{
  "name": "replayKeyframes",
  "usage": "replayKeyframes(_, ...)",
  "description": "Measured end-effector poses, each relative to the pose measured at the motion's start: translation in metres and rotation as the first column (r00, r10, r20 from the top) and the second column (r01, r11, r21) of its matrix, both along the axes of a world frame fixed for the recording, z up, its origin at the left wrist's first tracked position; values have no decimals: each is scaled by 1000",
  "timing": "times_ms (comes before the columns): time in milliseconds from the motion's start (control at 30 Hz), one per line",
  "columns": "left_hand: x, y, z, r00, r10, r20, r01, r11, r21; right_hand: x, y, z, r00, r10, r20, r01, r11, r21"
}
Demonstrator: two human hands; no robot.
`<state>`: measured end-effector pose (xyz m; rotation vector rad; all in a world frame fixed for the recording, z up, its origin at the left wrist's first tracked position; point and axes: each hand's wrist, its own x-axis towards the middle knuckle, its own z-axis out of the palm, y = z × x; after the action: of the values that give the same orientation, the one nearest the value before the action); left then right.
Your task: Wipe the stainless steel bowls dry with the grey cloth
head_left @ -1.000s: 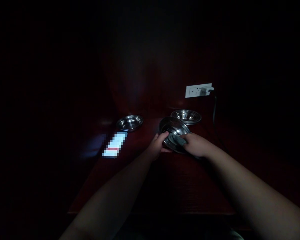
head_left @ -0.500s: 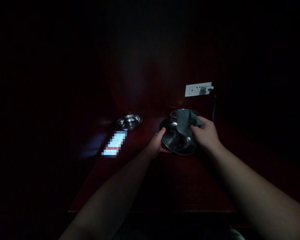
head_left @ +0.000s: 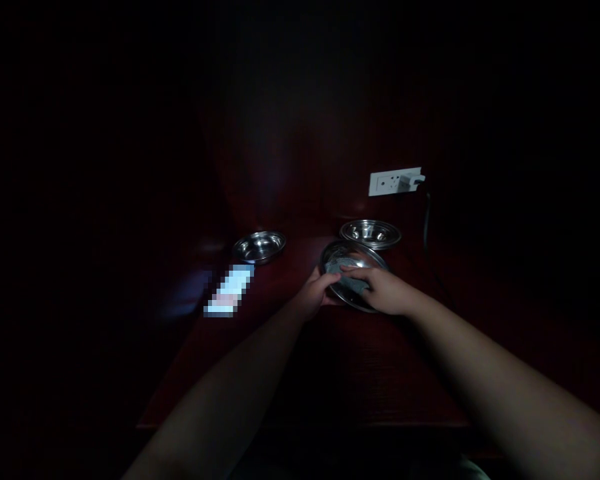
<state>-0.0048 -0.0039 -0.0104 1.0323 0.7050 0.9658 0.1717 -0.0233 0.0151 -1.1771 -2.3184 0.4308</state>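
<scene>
My left hand (head_left: 316, 293) grips the left rim of a shiny metal bowl (head_left: 370, 256), its thumb over the edge and its other fingers underneath. The bowl is tilted above the dark red table. Inside it lies a grey-green cloth (head_left: 347, 265), pressed against the inner surface by my right hand (head_left: 386, 288). The fingers of that hand are closed over the cloth and partly cover it. Just behind the bowl stands a stack of metal bowls (head_left: 370, 233).
Another metal bowl (head_left: 260, 247) sits on the table's left side, with a lit, blurred-out screen (head_left: 230, 291) in front of it. A white wall socket (head_left: 395, 181) holds a plug, whose cable (head_left: 427, 223) hangs down at the right. The table (head_left: 300, 400) has its front edge close to me.
My right hand has lowered the cloth from above the bowl's far rim down into the bowl. The stack behind is now uncovered. My left hand keeps its hold.
</scene>
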Motion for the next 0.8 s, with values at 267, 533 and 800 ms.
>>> replayKeyframes(267, 2, -1, 1, 998, 28, 62, -26, 999, -30, -5, 3, -2, 998, -38, -41, 44, 986, 159)
replayKeyframes(533, 6, 0, 2, 972, 127, 197, -128, 992, -6, -3, -2, 9, 975, -221, 1, 221, 975, 23)
replayKeyframes(800, 6, 13, -9, 955, 261, 143, -278, 954, 112, -5, -1, 1, 1000, -11, -26, 12, 1000, 5)
